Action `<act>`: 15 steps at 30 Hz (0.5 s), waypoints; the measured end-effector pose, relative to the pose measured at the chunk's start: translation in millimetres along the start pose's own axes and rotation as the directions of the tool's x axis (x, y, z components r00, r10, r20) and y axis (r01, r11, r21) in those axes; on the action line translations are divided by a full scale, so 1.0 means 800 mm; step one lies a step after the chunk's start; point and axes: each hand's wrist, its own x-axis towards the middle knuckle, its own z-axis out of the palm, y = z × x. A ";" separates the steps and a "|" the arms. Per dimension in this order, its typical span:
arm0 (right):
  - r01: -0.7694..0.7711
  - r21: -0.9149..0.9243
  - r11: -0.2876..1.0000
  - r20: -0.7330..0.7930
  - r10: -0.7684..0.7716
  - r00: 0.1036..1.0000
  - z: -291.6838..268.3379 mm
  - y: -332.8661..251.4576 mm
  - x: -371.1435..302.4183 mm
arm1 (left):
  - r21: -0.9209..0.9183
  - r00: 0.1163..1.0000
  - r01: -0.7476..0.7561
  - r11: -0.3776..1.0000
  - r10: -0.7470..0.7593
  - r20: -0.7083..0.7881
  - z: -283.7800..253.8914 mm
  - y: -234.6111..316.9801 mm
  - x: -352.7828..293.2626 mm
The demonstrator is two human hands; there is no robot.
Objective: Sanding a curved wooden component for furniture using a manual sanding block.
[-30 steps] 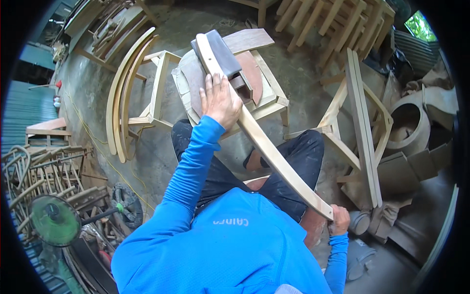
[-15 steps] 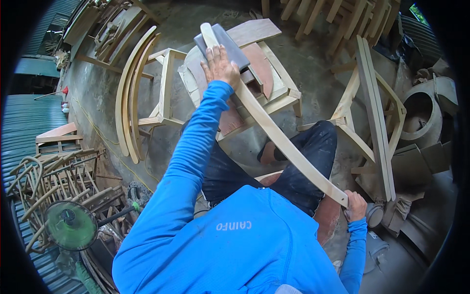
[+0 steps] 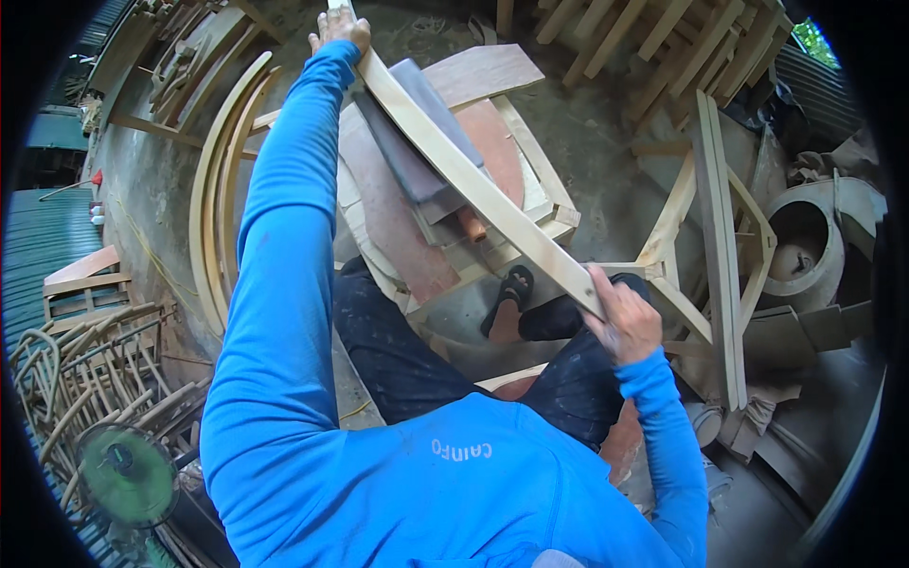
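Observation:
A long, pale, slightly curved wooden slat [image 3: 473,194] runs diagonally from the top edge down to the right, above my lap. At its far end, my left hand [image 3: 341,33] is closed around the slat with the arm stretched out. My right hand [image 3: 625,320] grips the near end, thumb along the top beside a small dark hole. Under the slat lies a grey, flat-faced slab [image 3: 402,156] with an orange-brown rounded piece [image 3: 471,224] at its near end. The slab rests on reddish boards [image 3: 379,204] over a pale wooden frame; the slat partly covers it.
Several curved wooden strips [image 3: 216,189] stand at the left. A green fan [image 3: 126,475] and piled chair frames [image 3: 90,379] are at lower left. To the right, a long straight board [image 3: 717,246] leans over wooden frames. A grey round housing [image 3: 803,241] stands beyond it.
The slat's far end has moved farther away and to the left with my left hand. My right hand has come up and leftward with the near end. More of the grey slab shows.

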 end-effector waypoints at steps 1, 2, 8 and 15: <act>0.005 0.005 1.000 -0.025 -0.005 1.000 0.005 -0.007 0.025 | -0.008 1.000 0.011 1.000 -0.011 -0.008 0.002 0.000 0.011; 0.027 0.006 1.000 -0.026 -0.027 0.999 0.010 -0.017 0.049 | 0.093 1.000 0.006 0.996 -0.005 -0.010 -0.001 -0.008 0.018; -0.093 -0.139 0.986 -0.045 0.088 0.995 0.018 -0.040 0.094 | 0.047 0.994 0.006 0.999 -0.011 0.107 -0.008 0.054 -0.047; -0.104 0.146 0.984 0.214 0.071 0.974 -0.066 0.000 -0.106 | -0.056 0.997 -0.075 0.996 0.077 0.033 -0.039 0.108 -0.298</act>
